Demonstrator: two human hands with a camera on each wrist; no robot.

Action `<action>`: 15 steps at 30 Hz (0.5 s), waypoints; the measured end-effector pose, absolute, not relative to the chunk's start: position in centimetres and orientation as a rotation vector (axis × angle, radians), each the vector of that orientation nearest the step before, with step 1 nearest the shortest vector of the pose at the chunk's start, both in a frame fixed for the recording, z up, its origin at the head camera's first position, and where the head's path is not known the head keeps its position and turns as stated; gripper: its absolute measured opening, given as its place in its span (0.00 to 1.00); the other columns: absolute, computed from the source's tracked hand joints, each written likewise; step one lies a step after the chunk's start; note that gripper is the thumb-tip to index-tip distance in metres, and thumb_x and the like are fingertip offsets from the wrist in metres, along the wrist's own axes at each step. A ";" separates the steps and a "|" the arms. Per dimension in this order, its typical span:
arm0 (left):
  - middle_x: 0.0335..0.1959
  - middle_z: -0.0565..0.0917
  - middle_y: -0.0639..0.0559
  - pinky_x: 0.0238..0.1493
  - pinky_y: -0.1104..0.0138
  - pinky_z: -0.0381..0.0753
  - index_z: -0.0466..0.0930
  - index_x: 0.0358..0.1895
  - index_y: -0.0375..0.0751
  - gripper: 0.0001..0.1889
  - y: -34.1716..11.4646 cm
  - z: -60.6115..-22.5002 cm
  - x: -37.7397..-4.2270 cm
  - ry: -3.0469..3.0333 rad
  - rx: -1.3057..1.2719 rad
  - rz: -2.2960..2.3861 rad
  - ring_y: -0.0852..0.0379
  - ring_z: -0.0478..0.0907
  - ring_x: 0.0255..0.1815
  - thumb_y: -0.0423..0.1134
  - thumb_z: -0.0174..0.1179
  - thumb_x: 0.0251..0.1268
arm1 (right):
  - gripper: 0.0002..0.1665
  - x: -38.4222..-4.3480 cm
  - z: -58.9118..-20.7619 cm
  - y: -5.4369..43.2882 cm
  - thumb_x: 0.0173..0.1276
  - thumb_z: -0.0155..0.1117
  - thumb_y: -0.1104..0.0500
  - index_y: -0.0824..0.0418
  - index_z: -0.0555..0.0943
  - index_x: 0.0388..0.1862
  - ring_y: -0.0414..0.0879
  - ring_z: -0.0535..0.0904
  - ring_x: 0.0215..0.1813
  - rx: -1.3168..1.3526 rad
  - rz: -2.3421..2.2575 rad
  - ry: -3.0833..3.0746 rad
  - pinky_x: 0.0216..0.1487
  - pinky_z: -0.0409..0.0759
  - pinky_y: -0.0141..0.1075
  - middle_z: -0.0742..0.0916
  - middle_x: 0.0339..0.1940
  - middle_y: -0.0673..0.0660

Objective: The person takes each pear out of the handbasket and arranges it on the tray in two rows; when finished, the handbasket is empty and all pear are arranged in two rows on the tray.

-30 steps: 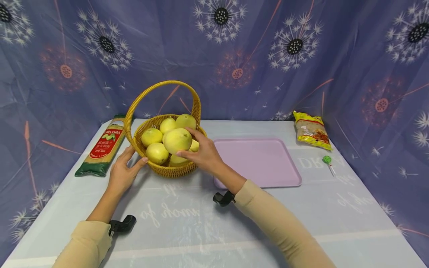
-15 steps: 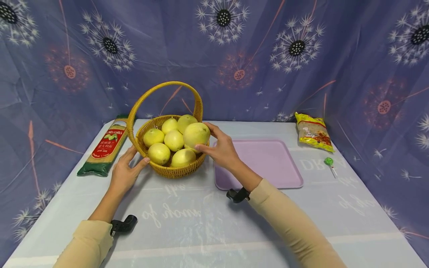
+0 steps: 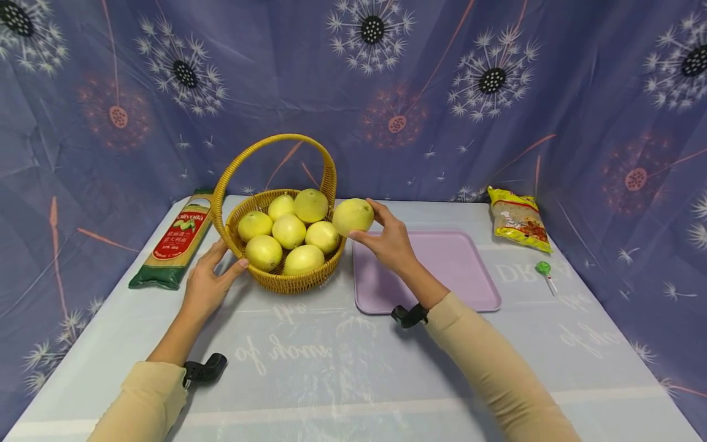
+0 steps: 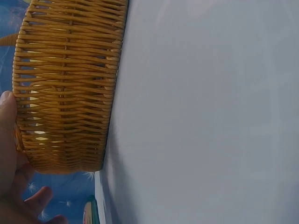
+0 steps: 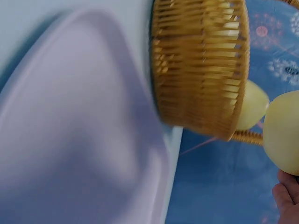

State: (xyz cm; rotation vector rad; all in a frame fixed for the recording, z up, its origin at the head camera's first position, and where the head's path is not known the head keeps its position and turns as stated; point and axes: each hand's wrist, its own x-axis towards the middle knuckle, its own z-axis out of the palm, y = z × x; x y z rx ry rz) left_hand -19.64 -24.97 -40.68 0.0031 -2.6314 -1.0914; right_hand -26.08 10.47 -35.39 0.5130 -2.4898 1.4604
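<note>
My right hand (image 3: 391,240) holds a pale yellow-green round fruit (image 3: 353,217) between thumb and fingers, just right of the basket's rim. In the right wrist view this fruit (image 5: 283,133) shows at the right edge, fingertips against its lower end. The yellow wicker basket (image 3: 287,283), with a tall arched handle, holds several similar fruits (image 3: 289,231). At its left side, my left hand (image 3: 207,282) grips the rim, thumb in front and fingers by the handle's base. The left wrist view shows the thumb (image 4: 7,109) at the rim of the basket (image 4: 70,88).
A lilac tray (image 3: 436,270) lies right of the basket, partly under my right forearm. A green-and-red pasta packet (image 3: 173,240) lies to the left. At the right are a yellow snack bag (image 3: 519,220) and a green lollipop (image 3: 544,270). A patterned purple cloth (image 3: 287,73) hangs behind.
My right hand has carried the fruit from over the basket rightward, past its rim towards the tray. The fruits beneath have come into view. My left hand stays at the basket.
</note>
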 end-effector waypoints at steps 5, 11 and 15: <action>0.74 0.59 0.42 0.67 0.36 0.52 0.56 0.73 0.54 0.39 -25.0 -40.6 -19.6 -2.633 0.003 -1.089 0.36 0.53 0.74 0.58 0.59 0.61 | 0.47 -27.0 -36.3 11.5 0.52 0.73 0.45 0.51 0.65 0.70 0.49 0.73 0.66 0.418 1.450 -2.520 0.70 0.65 0.53 0.78 0.65 0.56; 0.74 0.59 0.43 0.67 0.36 0.52 0.56 0.73 0.53 0.39 -24.9 -40.6 -19.6 -2.640 0.013 -1.090 0.36 0.53 0.74 0.58 0.58 0.61 | 0.48 -28.2 -37.3 12.5 0.52 0.74 0.46 0.54 0.65 0.70 0.51 0.72 0.67 0.340 1.441 -2.567 0.70 0.65 0.52 0.78 0.65 0.59; 0.74 0.59 0.42 0.67 0.36 0.52 0.56 0.73 0.52 0.39 -24.9 -40.6 -19.6 -2.639 0.016 -1.094 0.36 0.53 0.74 0.58 0.58 0.61 | 0.48 -28.7 -37.8 12.8 0.53 0.74 0.46 0.56 0.64 0.70 0.53 0.72 0.68 0.302 1.426 -2.613 0.70 0.65 0.52 0.77 0.65 0.61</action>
